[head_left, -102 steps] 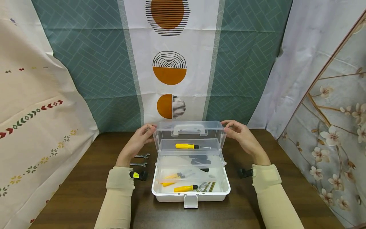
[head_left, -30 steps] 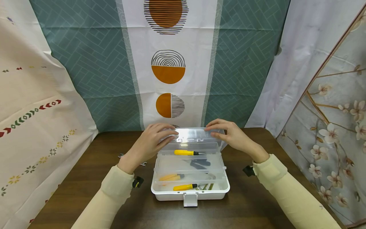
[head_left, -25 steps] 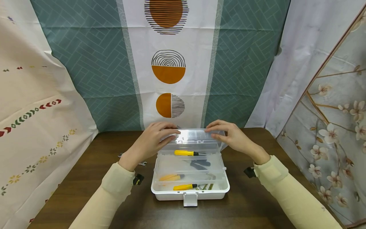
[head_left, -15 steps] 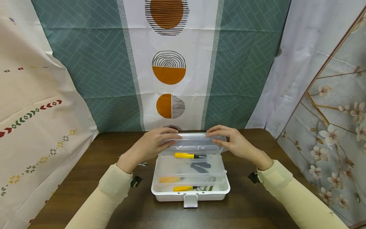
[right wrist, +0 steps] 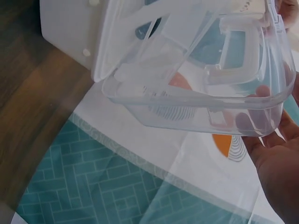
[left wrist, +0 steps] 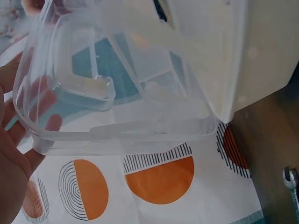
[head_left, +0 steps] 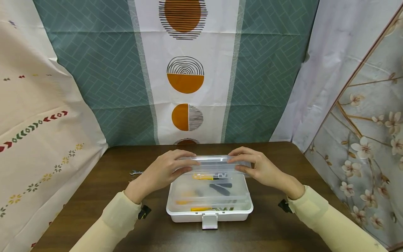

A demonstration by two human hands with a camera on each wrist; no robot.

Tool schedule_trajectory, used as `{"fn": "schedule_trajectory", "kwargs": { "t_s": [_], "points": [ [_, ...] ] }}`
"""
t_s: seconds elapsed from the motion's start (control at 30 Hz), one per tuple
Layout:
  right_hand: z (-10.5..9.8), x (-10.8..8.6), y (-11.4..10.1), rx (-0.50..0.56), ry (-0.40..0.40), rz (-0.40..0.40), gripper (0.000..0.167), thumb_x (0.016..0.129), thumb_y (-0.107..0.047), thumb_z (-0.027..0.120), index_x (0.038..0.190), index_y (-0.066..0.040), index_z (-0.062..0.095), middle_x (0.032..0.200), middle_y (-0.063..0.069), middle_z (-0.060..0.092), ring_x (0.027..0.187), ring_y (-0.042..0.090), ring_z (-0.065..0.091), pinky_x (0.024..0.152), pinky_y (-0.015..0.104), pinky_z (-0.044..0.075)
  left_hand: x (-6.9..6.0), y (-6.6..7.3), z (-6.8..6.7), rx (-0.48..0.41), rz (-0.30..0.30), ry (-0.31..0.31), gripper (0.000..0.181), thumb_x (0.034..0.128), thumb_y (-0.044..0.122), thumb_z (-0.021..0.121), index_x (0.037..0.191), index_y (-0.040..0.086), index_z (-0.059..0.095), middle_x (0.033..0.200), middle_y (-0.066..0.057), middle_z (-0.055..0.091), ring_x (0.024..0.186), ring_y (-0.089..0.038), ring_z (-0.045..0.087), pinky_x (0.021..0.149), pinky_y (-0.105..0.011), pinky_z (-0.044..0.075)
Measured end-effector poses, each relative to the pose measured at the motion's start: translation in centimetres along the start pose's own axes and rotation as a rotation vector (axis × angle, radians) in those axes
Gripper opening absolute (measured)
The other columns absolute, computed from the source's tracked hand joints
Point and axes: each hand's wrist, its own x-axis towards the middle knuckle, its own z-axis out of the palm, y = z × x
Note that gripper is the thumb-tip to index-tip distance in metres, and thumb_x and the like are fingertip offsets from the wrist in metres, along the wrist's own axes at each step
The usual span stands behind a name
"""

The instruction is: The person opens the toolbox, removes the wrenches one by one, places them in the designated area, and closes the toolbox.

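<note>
A toolbox with a white base (head_left: 185, 217) stands before me, its clear lid (head_left: 214, 160) tilted partway down. My left hand (head_left: 167, 169) holds the lid's left end, fingers over the top and thumb at the front edge. At the right end, my right hand (head_left: 259, 169) holds it the same way; fingers (right wrist: 261, 123) show through the plastic. Beneath the lid lies a yellow screwdriver (head_left: 201, 177) in a translucent tray. Lower in the box are another yellow screwdriver handle (head_left: 201, 209), blurred yellow shapes and dark elongated pieces (head_left: 219, 189).
On the brown table (head_left: 220, 238), a wrench (head_left: 136, 172) lies left of the box, partly behind my left forearm. A white latch (head_left: 209, 221) hangs open at the box's front. Patterned curtains (head_left: 267, 87) surround the table.
Both hands have moved from the raised lid's sides to its top corners. The lid has swung forward and down with them, and the inner trays have folded lower into the box.
</note>
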Motion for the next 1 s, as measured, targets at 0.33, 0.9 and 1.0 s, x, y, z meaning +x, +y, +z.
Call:
{"fn": "schedule_trajectory", "kwargs": {
  "t_s": [0.33,0.9,1.0],
  "points": [
    [1.1,-1.4,-0.5,-0.03,0.031,-0.078,0.044,0.082,0.012,0.08,0.117,-0.013,0.076,0.126,0.012,0.066,0.116,0.027,0.062,0.092,0.023,0.053,-1.2,0.9,0.7,0.066,0.105,0.029,0.036,0.0912,0.018,0.08,0.127,0.024,0.074,0.126,-0.004,0.071,0.115,-0.02,0.068,0.09,-0.039,0.058],
    [2.6,-3.4,-1.6,-0.126,-0.008,-0.109,0.039,0.08,0.004,0.084,0.111,-0.018,0.077,0.128,0.006,0.064,0.119,0.023,0.058,0.093,0.04,0.052,-3.1,2.6,1.9,0.135,0.175,0.033,0.047,0.0827,0.005,0.085,0.123,0.027,0.075,0.123,0.0,0.071,0.114,-0.019,0.067,0.1,-0.042,0.056],
    [2.9,-3.7,-1.7,-0.142,-0.002,-0.135,0.041,0.079,0.003,0.085,0.111,-0.021,0.076,0.127,0.006,0.064,0.117,0.023,0.057,0.095,0.039,0.049,-3.4,2.9,2.2,0.149,0.184,0.033,0.043,0.0832,0.008,0.085,0.121,0.027,0.076,0.122,0.001,0.071,0.113,-0.019,0.067,0.099,-0.04,0.056]
  ]
}}
